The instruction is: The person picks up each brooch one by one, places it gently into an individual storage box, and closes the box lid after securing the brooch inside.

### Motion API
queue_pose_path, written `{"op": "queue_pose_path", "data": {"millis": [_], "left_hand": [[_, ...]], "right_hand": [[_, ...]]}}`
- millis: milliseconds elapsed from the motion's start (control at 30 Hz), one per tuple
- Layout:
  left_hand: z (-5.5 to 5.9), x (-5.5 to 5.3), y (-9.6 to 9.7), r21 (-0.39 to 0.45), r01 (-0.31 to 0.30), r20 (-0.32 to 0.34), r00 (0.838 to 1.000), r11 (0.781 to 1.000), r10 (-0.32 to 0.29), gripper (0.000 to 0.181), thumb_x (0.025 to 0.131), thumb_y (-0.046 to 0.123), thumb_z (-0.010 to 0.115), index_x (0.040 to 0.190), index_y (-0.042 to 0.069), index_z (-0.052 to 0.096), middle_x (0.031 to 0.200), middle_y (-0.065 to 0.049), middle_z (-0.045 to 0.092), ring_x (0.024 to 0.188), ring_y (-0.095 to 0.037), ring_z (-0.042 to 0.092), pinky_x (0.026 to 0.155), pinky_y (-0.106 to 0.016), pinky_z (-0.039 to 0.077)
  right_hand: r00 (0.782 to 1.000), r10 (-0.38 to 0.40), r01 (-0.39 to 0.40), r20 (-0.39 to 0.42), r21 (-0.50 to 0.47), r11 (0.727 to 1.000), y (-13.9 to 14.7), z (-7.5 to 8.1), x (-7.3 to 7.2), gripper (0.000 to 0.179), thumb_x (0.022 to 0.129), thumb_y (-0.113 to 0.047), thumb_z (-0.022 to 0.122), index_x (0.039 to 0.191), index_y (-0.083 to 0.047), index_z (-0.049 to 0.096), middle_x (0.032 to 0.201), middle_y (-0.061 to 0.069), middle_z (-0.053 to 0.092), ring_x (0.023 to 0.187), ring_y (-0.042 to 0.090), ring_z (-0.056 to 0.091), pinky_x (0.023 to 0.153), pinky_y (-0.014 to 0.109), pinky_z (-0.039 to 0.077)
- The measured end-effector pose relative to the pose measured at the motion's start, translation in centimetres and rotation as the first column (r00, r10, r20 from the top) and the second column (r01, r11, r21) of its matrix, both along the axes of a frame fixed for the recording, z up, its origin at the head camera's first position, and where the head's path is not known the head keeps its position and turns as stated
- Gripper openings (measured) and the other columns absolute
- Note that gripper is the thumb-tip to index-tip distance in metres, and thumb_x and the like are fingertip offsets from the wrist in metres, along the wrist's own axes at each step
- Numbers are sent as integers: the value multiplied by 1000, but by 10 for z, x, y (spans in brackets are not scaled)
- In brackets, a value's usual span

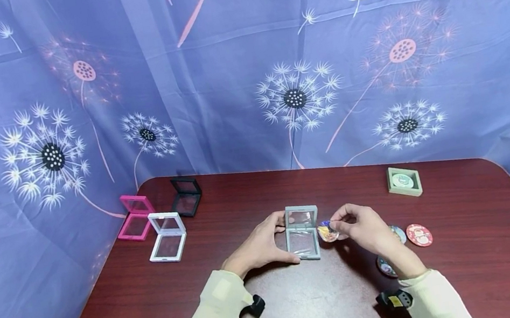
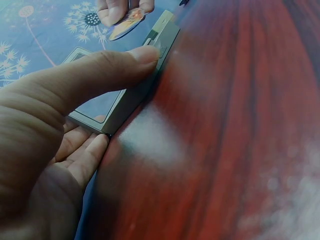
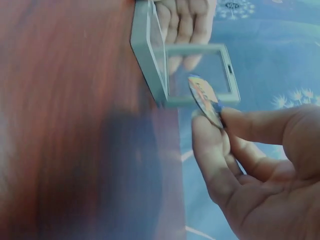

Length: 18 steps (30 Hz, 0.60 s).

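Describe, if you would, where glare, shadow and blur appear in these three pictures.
Head view: pale glare on the tabletop between the forearms, dark shadow below the right hand; left wrist view: whitish reflection on the wood near the gray frame; right wrist view: tabletop smeared, with a broad dark patch, the round badge somewhat clearer.

Place: a cloth-screened table spot; whether home, office or studio, cannot be told
Cloth (image 1: 226, 92): blue, dandelion-printed, hanging in folds behind and at both sides
Tabletop (image 1: 235, 194): reddish-brown, wood-grained, glossy, far corners rounded
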State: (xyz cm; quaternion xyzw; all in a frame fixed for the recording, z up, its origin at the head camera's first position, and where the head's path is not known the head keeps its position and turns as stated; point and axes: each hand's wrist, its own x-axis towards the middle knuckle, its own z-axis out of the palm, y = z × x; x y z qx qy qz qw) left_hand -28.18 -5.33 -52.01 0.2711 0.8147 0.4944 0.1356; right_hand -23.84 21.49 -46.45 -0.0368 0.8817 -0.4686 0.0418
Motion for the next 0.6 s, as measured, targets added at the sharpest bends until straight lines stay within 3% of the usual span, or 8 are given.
{"op": "queue_pose_path", "data": {"millis": [233, 600], "left_hand": [[-1, 0, -1, -24, -9, 6, 1000, 1000, 10, 98, 72, 19, 102, 152, 11, 45, 146, -1, 58, 133, -23, 59, 112, -29, 47], [-1, 0, 0, -12, -6, -11, 1000, 1000, 6, 98, 70, 17, 102, 151, 9, 46, 145, -2, 60, 130, -20, 60, 111, -27, 47]], "right_hand": [[998, -42, 47, 39, -139, 989, -15, -4, 2, 6, 99, -1, 71, 102, 5, 71, 89, 11, 72, 77, 22, 73, 72, 35, 65], [995, -84, 93, 53, -194, 977, -35, -14, 3, 5, 99, 1, 71, 101, 6, 71, 90, 11, 73, 79, 25, 76, 71, 34, 65]]}}
